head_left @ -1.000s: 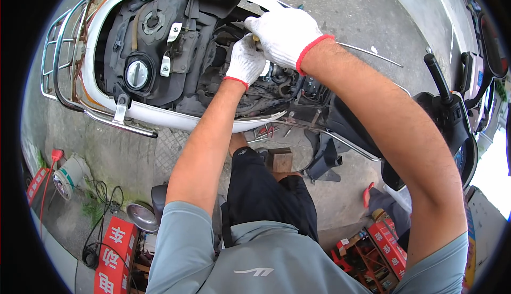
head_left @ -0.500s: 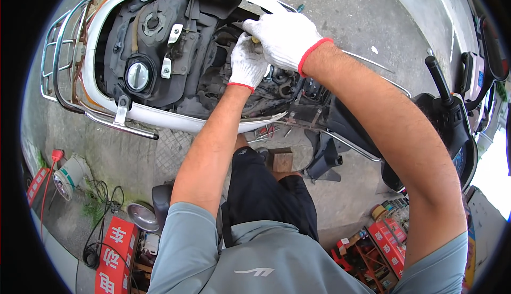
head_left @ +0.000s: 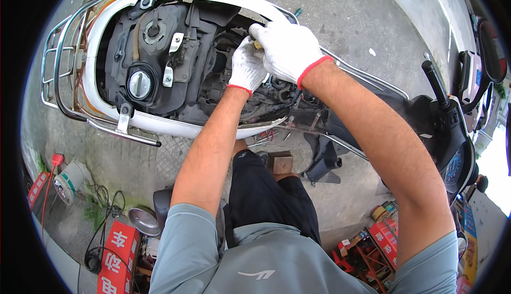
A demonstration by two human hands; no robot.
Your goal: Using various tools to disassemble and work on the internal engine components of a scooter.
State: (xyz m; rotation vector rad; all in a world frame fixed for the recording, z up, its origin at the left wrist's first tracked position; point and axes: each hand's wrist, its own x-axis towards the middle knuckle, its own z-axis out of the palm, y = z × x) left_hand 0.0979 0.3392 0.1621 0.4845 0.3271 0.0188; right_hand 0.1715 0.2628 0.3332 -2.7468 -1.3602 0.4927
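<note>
Little had changed at the hands over the last second: the left hand [head_left: 247,64] and the right hand [head_left: 290,49], both in white knitted gloves with red cuffs, had stayed close together above the open middle of the scooter [head_left: 186,127], with a small yellowish piece [head_left: 258,45] between them. The left hand's fingers were narrow, closed about that piece; the right hand was curled beside and above it, its back hiding the fingers, so I cannot tell whether it gripped anything. What the piece was could not be made out. The scooter and the ground had slipped slightly in view along with the gloves, probably a small head movement, and I judge that the close two-handed work was going on unbroken. Grey clothing seen at the near right a second earlier had gone, leaving some rolls [head_left: 379,213] in sight there. Under the gloves lay the exposed engine parts [head_left: 266,102]; to the left were the silver cap [head_left: 140,85] and the metal rack [head_left: 62,70], to the right the handlebar [head_left: 435,83]. On the ground at the near side lay hand tools [head_left: 263,137], a wooden block [head_left: 282,164] and a dark plastic panel [head_left: 322,162]
</note>
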